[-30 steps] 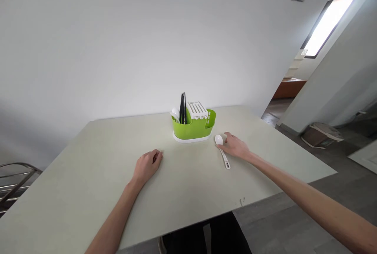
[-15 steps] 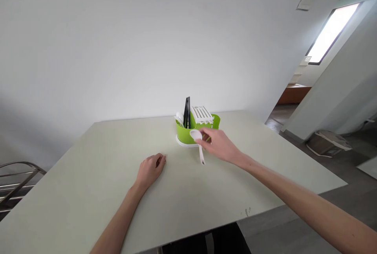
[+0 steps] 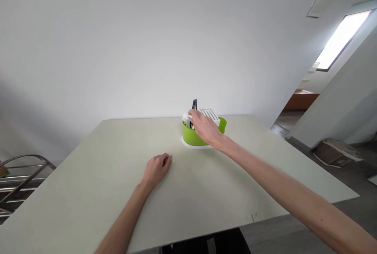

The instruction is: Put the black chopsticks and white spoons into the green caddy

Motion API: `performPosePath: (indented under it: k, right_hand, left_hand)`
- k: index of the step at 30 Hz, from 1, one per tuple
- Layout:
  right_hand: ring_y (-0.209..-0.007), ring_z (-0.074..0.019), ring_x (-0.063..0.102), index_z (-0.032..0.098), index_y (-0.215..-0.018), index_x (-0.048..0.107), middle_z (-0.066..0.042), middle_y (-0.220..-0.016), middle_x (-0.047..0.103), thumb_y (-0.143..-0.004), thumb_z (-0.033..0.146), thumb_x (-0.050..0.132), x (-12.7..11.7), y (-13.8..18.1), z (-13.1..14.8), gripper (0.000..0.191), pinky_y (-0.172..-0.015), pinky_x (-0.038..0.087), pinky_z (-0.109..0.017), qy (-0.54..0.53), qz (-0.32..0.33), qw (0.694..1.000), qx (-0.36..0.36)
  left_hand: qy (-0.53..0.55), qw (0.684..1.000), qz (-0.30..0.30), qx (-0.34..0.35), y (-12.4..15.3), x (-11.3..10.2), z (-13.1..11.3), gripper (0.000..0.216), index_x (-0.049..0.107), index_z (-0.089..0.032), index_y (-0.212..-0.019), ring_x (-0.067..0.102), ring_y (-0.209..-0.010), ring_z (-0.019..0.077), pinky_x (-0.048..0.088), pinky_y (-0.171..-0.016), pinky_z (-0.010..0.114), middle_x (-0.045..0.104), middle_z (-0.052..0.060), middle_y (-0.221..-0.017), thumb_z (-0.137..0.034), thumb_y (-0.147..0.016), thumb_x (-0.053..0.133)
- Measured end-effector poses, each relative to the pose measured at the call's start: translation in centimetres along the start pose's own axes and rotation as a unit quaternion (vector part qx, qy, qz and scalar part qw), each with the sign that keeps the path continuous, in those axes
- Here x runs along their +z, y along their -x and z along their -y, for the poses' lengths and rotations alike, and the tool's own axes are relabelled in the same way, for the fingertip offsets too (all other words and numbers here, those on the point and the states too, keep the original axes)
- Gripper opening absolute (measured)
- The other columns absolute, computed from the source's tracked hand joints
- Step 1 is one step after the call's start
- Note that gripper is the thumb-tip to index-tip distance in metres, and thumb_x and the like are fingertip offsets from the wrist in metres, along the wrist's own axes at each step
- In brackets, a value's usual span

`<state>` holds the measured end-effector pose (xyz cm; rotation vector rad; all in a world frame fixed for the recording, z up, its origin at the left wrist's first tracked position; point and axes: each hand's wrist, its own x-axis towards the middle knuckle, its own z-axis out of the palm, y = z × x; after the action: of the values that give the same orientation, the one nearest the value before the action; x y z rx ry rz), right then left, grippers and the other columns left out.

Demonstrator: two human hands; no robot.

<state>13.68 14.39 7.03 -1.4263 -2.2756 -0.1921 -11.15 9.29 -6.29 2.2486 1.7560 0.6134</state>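
Note:
A green utensil holder (image 3: 192, 138) with a white base stands toward the back of the table. Black chopsticks (image 3: 194, 103) rise out of it, and white spoons (image 3: 185, 119) lean at its left end. My right hand (image 3: 204, 126) reaches over the front of the holder, its fingers pinched on a white spoon beside the chopsticks. Most of that spoon is hidden by the hand. A slotted white rack (image 3: 210, 115) tops the holder's right part, partly behind my hand. Loosely curled, my left hand (image 3: 156, 169) rests on the tabletop with nothing visible in it.
The pale table (image 3: 123, 148) backs against a grey-white wall (image 3: 132, 49). A metal rack (image 3: 23, 175) is beyond the table's left edge. On the floor at the right lies a brown box-like object (image 3: 335, 152). Something black (image 3: 226, 242) sits below the front edge.
My right hand has carried the white spoon from in front of the holder up and over its left-middle part. My left hand stays on the table. The view has shifted slightly.

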Motion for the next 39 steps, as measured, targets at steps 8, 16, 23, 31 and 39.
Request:
performPosePath:
  k: [8,16,23,31,39]
  right_hand:
    - [-0.092,-0.0290,0.069,0.012,-0.124,0.051,-0.018,-0.109,0.068,-0.110,0.013,0.029,3.1,0.4,1.0,0.026,-0.071,0.051,-0.035,0.066,0.050,0.997,0.010]
    - [-0.103,-0.0316,0.066,0.013,-0.121,0.054,-0.019,-0.113,0.066,-0.108,0.022,0.047,3.4,0.1,1.4,0.018,-0.086,0.054,-0.040,0.061,0.043,0.997,0.005]
    - [-0.124,-0.0333,0.058,0.011,-0.145,0.041,-0.022,-0.135,0.057,-0.098,0.026,0.066,3.6,-0.5,0.7,0.056,-0.102,0.051,-0.046,-0.071,0.015,0.997,0.007]
    - [-0.155,-0.0333,0.036,0.014,-0.165,0.017,-0.024,-0.165,0.036,-0.090,0.026,0.067,4.6,-1.7,0.3,0.091,-0.125,0.036,-0.050,-0.175,0.017,0.983,0.056]
    - [-0.159,-0.0361,0.030,0.014,-0.169,0.008,-0.023,-0.173,0.026,-0.088,0.024,0.069,5.3,-2.1,1.2,0.102,-0.124,0.039,-0.051,-0.195,0.090,0.973,0.081]
  left_hand:
    - [0.000,1.000,-0.005,0.000,0.1,0.2,0.1,0.039,0.055,-0.024,-0.079,0.062,-0.072,0.0209,0.034,-0.064,0.032,0.069,0.005,-0.080,-0.046,-0.105,0.035]
    - [0.004,1.000,-0.010,0.002,0.0,0.3,0.2,0.040,0.055,-0.024,-0.078,0.061,-0.071,0.0204,0.034,-0.063,0.032,0.069,0.004,-0.079,-0.045,-0.105,0.035]
    - [0.001,1.000,-0.008,0.001,-0.1,0.2,0.2,0.040,0.054,-0.024,-0.077,0.060,-0.069,0.0199,0.034,-0.063,0.032,0.068,0.004,-0.078,-0.046,-0.104,0.034]
    - [0.009,1.000,-0.009,0.006,-0.2,0.1,0.2,0.041,0.058,-0.025,-0.080,0.062,-0.071,0.0207,0.036,-0.065,0.032,0.070,0.004,-0.079,-0.048,-0.104,0.034]
    - [0.013,1.000,-0.012,-0.002,-0.1,0.1,0.1,0.041,0.060,-0.025,-0.080,0.061,-0.070,0.0206,0.037,-0.064,0.032,0.069,0.003,-0.078,-0.048,-0.104,0.035]
